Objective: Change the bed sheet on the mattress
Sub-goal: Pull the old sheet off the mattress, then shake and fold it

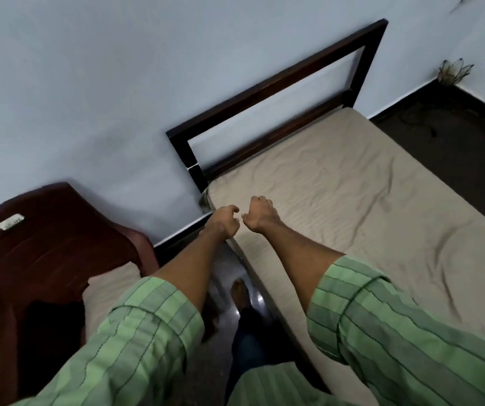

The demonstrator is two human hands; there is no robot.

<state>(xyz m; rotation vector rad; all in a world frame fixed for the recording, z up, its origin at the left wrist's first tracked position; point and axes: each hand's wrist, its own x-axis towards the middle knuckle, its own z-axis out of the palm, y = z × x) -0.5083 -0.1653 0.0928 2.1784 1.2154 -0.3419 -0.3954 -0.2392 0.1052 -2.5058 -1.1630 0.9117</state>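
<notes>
Both hands, left [225,222] and right [260,213], hover curled, holding nothing, above the wrinkled beige cotton bed sheet [352,197] (soft, light; probably best gripped at the corner).

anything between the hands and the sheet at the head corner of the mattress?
Nothing visible. Both the left hand and the right hand are at the near head-end corner of the beige sheet, with no object between. The headboard stands behind that corner, the chair off to the left.

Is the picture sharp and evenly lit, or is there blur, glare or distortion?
Head view: dim, soft light; the chair at left is smeared; the headboard leans from wide-angle distortion; small glare on the floor; both hands are fairly sharp.
</notes>
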